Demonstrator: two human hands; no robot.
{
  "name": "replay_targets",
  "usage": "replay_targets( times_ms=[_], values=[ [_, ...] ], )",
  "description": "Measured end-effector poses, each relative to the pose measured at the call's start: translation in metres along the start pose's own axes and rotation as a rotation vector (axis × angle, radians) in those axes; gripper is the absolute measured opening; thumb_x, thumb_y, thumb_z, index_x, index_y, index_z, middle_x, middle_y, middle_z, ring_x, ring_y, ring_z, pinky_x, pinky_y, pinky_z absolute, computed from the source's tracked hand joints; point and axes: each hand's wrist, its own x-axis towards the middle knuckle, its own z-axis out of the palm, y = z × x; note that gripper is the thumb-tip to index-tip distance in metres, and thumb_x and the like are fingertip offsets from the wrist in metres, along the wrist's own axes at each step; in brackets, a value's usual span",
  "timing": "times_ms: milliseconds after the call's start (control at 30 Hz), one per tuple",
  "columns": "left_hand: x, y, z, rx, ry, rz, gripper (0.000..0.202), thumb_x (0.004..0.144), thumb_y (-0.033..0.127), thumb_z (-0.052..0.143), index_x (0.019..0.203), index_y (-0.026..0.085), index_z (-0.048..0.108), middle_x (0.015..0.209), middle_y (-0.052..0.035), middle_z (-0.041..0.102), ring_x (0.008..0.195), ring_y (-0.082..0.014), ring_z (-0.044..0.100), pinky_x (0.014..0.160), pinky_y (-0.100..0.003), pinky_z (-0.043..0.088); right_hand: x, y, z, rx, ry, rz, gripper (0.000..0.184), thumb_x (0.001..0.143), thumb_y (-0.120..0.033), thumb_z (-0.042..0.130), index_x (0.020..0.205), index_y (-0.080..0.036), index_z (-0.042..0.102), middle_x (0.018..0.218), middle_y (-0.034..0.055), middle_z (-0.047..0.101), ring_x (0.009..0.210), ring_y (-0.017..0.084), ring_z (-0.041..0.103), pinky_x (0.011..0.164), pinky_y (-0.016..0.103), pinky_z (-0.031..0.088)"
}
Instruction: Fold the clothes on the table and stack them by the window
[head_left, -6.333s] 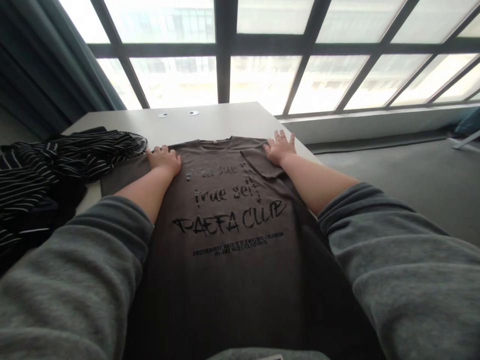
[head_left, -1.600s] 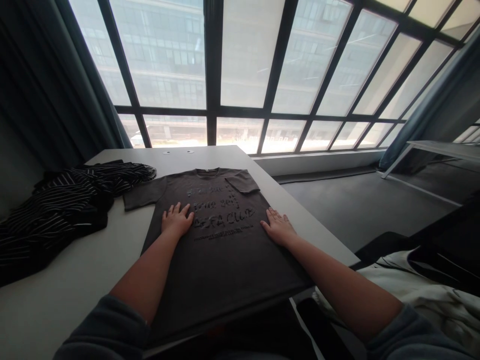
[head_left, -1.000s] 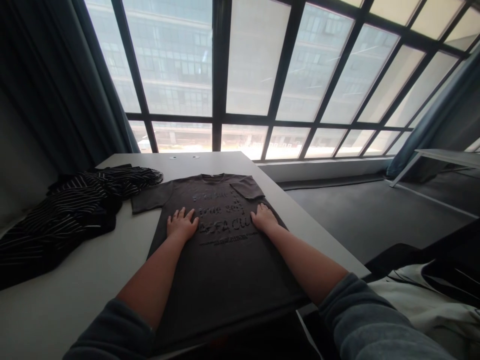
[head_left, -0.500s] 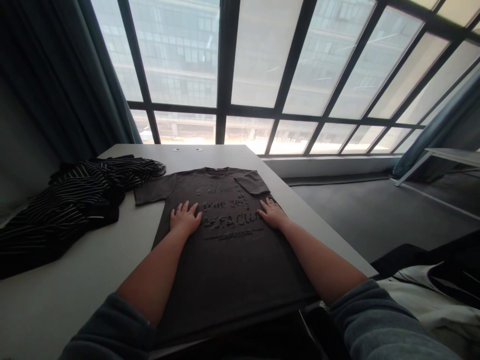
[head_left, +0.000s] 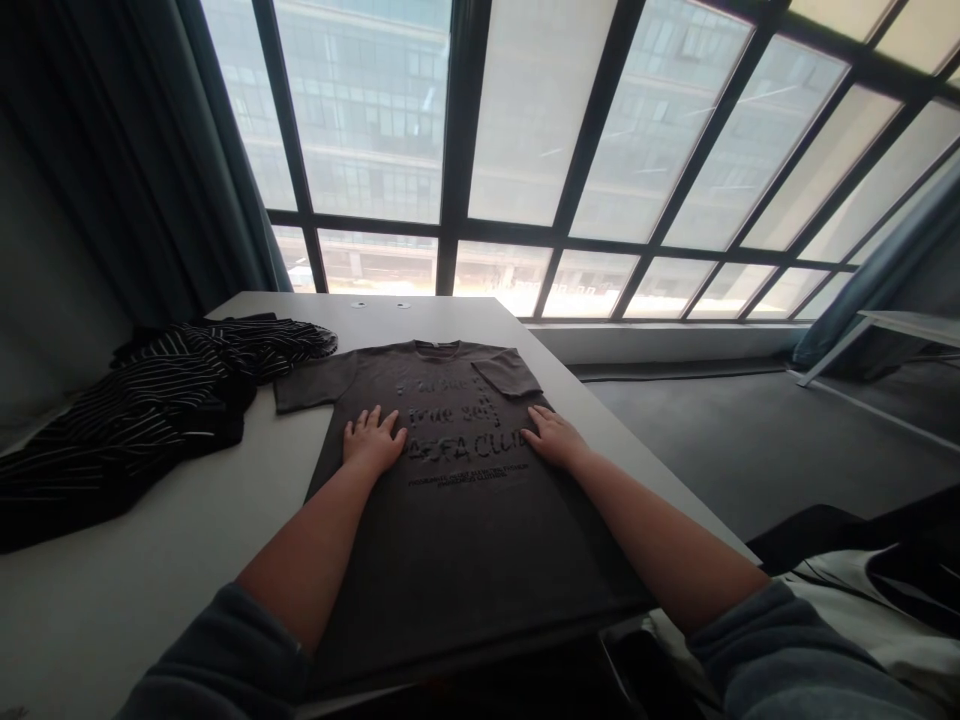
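Note:
A dark grey T-shirt (head_left: 465, 540) with raised dark lettering on its chest lies spread on a white table, collar toward the window. My left hand (head_left: 373, 440) rests flat on its left side beside the lettering, fingers spread. On the opposite edge of the chest, my right hand (head_left: 555, 438) lies palm down with its fingers stretched out, open. The shirt's left sleeve extends out over the table, while the right sleeve is folded in across the shoulder. Neither hand grips the fabric.
Black striped clothing (head_left: 172, 400) is heaped on the left of the white table (head_left: 277, 510). A dark curtain (head_left: 187, 150) hangs beyond it. Big framed windows stand behind. A white-legged table (head_left: 847, 345) is at the far right, and light and dark cloth (head_left: 877, 610) lies lower right.
The right hand has slid slightly outward and toward me along the shirt's edge. My left hand stays nearly in place. The view has tilted up slightly.

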Motion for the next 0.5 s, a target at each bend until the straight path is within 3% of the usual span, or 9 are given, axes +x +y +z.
replay_targets(
  times_ms=[200, 400, 500],
  values=[
    [0.000, -0.001, 0.000, -0.007, 0.002, -0.005, 0.067, 0.103, 0.060, 0.036, 0.164, 0.034, 0.044, 0.176, -0.0065, 0.031, 0.163, -0.0315, 0.027, 0.131, -0.055, 0.022, 0.018, -0.021, 0.006, -0.038, 0.062, 0.219, 0.071, 0.106, -0.048, 0.038, 0.162, -0.004, 0.045, 0.167, 0.0199, 0.043, 0.149, 0.036, 0.045, 0.120, 0.048, 0.037],
    [-0.002, -0.001, 0.000, -0.003, 0.007, 0.002, 0.068, 0.103, 0.059, 0.036, 0.165, 0.033, 0.044, 0.176, -0.0072, 0.030, 0.163, -0.0317, 0.026, 0.131, -0.056, 0.022, 0.020, -0.017, 0.016, 0.038, -0.025, 0.289, 0.080, 0.108, -0.056, 0.026, 0.169, -0.004, 0.027, 0.177, 0.0164, 0.021, 0.162, 0.029, 0.026, 0.130, 0.050, 0.023],
    [-0.002, -0.001, -0.001, -0.001, 0.001, -0.003, 0.068, 0.103, 0.060, 0.035, 0.164, 0.033, 0.044, 0.177, -0.0070, 0.030, 0.163, -0.0316, 0.026, 0.131, -0.055, 0.022, 0.018, -0.017, 0.015, 0.059, -0.019, 0.297, 0.080, 0.108, -0.056, 0.027, 0.169, -0.004, 0.027, 0.177, 0.0185, 0.021, 0.163, 0.030, 0.024, 0.131, 0.051, 0.020]
  ],
)
